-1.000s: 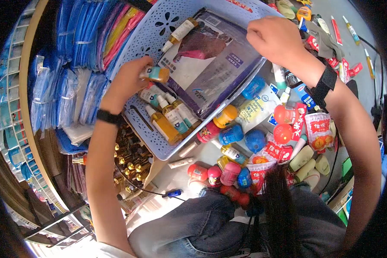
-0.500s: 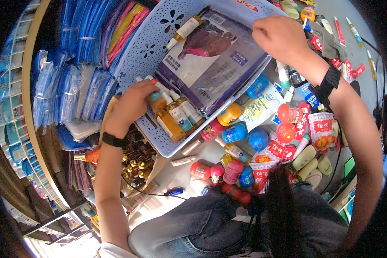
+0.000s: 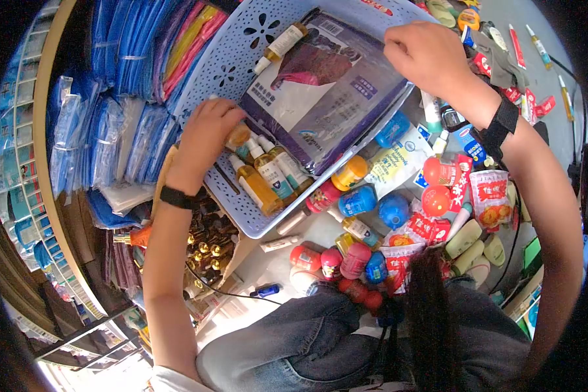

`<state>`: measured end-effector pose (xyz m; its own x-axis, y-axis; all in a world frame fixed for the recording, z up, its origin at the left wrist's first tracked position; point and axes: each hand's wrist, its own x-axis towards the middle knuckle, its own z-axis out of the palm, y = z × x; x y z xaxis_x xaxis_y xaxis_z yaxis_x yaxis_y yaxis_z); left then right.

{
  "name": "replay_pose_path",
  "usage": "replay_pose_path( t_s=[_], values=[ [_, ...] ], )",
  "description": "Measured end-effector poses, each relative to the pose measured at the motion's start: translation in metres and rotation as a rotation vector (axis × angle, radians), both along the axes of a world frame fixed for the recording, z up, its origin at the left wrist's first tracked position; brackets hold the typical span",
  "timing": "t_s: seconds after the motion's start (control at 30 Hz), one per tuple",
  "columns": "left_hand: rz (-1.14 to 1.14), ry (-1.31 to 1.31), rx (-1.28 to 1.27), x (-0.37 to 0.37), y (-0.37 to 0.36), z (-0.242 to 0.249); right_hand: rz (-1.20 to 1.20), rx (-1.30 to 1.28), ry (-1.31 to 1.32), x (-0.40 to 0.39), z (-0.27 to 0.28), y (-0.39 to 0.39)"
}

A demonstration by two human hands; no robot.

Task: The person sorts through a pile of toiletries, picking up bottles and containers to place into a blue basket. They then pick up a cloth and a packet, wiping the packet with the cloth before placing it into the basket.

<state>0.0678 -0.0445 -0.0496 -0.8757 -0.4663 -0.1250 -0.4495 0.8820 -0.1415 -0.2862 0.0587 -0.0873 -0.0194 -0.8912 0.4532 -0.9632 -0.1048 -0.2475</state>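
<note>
on the far left, blue plastic packs (image 3: 124, 42) are standing in bundles just beside the pale blue basket (image 3: 206, 85). below them, a box of small dark and gold pieces (image 3: 206, 251) is sitting past the left forearm.

the left hand (image 3: 209, 134) is reaching over the basket's left rim, its fingers bending around an amber bottle (image 3: 238, 137) inside the near left corner. the bottle is sitting right at the fingertips, so the left hand is plainly the nearer one. the fingers are covering most of it, so i cannot tell its long axis.

just below and to the right, three bottles (image 3: 270, 175) are lying side by side, their caps pointing up and left toward that hand, their bases facing the near right corner. they are crowding the held bottle on that side. above, another bottle (image 3: 285, 43) is lying aslant on the edge of a purple pack (image 3: 353, 108), its cap pointing down and left. the pack is filling most of the basket and walling in the bottles' right side.

the right hand (image 3: 424, 55) is resting at the right rim, well apart from the left, fingers folded in; whether they are gripping the rim, i cannot tell.

further right, outside the basket, a blue jar (image 3: 357, 201), a white pouch (image 3: 395, 163) and a red snack bag (image 3: 491, 196) are lying in a loose pile.
</note>
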Motion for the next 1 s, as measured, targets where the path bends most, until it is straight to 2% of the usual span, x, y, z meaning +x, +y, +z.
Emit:
replay_pose_path(
  t_s=[0.2,0.3,0.4,0.5,0.7,0.8,0.83,0.93,1.0],
  values=[
    [-0.061,-0.153,-0.111,-0.022,-0.003,-0.026,0.003,0.007,-0.015,0.000,0.000,0.000],
    [0.032,-0.337,-0.140,-0.015,-0.009,-0.038,0.008,0.025,-0.020,0.000,0.001,0.000],
    [-0.050,-0.218,-0.103,-0.002,-0.014,-0.044,0.007,0.019,-0.018,-0.001,0.000,0.000],
    [-0.019,-0.193,0.176,-0.002,-0.009,-0.041,0.007,0.011,-0.018,0.001,0.001,0.000],
    [0.168,-0.209,0.398,-0.003,-0.008,-0.029,-0.017,-0.025,-0.035,0.001,-0.002,-0.001],
    [0.072,-0.145,0.472,0.000,-0.018,-0.013,-0.004,-0.067,-0.039,-0.001,-0.006,-0.003],
    [0.201,-0.143,0.535,-0.012,-0.013,0.009,0.004,-0.075,-0.045,-0.002,-0.007,-0.003],
    [0.201,-0.090,0.423,-0.033,-0.036,0.033,-0.014,-0.024,-0.064,0.000,-0.005,0.001],
    [0.161,-0.057,0.338,-0.065,-0.051,0.026,-0.020,0.035,-0.063,0.001,-0.002,0.000]
  ],
)
